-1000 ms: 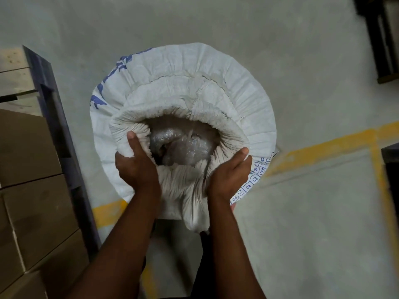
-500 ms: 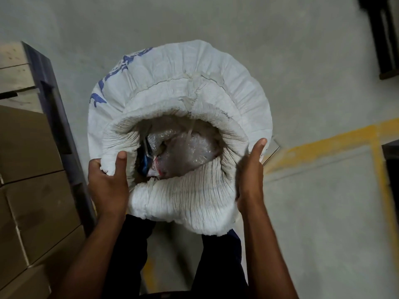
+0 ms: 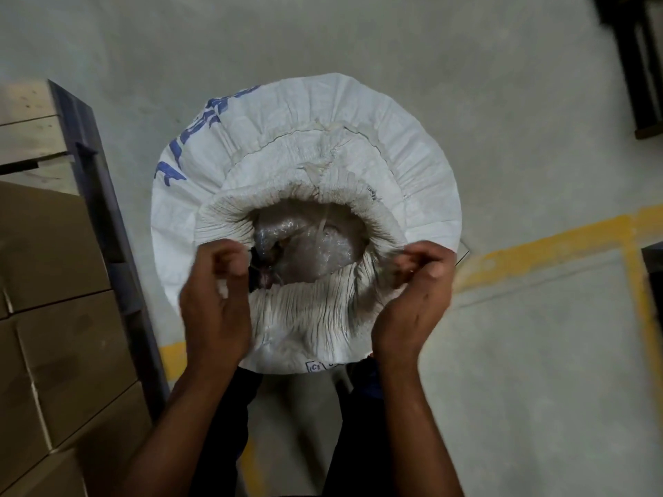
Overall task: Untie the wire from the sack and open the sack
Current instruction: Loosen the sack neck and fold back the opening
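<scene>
Floor: grey concrete floor (image 3: 502, 389) carries the white woven sack (image 3: 412, 166), upright, mouth pleated
Hands: left hand (image 3: 215, 310) and right hand (image 3: 416, 303) pinching opposite rim edges
Risk: uneven pulling could topple the sack or tear its inner plastic liner (image 3: 315, 252)

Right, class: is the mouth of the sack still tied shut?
No, the sack gapes open between the left hand and right hand, showing clear plastic inside.
</scene>
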{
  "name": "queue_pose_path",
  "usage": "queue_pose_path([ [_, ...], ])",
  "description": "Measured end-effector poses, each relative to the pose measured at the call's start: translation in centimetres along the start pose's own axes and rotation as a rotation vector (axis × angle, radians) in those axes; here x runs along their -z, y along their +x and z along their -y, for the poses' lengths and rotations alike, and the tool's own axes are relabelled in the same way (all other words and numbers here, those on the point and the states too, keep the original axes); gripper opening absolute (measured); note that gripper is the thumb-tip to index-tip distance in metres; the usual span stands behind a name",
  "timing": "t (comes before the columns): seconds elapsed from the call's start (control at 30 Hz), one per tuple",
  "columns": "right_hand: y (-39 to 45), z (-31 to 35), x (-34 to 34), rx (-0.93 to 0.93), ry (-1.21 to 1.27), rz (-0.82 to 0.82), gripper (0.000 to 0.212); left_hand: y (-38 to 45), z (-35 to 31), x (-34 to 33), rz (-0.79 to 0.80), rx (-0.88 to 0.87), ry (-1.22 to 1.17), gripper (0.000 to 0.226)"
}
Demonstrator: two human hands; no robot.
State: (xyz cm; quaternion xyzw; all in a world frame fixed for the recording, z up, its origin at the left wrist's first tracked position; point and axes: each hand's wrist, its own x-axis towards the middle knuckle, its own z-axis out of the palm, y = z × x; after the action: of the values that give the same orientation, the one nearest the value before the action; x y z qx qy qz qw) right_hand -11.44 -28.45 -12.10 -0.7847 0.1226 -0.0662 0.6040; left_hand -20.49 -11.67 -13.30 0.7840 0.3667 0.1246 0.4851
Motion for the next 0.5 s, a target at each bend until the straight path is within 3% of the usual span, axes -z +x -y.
queue_pose_path([
  [0.07, -0.4, 0.4, -2.3, -0.162, 0.12, 0.188, 0.033, 1.3, -0.3, -1.5, 0.204, 0.161, -0.274, 0.059],
  [0.13, -0.5, 0.0, -4.8, -0.366, 0.104, 0.334, 0.042, 3.0, -0.4, -3.2, 0.301, 0.355, -0.359, 0.075],
  [0.2, 0.0, -1.3, -6.2, -0.363, 0.006, 0.386, 0.056, 4.9, -0.1, -4.6, 0.306, 0.41, -0.364, 0.075],
  [0.27, 1.4, -1.7, -6.6, -0.272, -0.085, 0.362, 0.061, 6.6, 0.2, -5.1, 0.257, 0.299, -0.273, 0.072],
  [0.37, 3.6, -1.3, -5.9, -0.062, -0.161, 0.328, 0.064, 8.8, 0.1, -4.5, 0.259, 0.001, -0.038, 0.055],
  [0.5, 7.8, -0.3, -3.7, 0.097, -0.302, 0.408, 0.062, 11.6, -0.6, -3.2, 0.263, -0.216, 0.093, 0.039],
])
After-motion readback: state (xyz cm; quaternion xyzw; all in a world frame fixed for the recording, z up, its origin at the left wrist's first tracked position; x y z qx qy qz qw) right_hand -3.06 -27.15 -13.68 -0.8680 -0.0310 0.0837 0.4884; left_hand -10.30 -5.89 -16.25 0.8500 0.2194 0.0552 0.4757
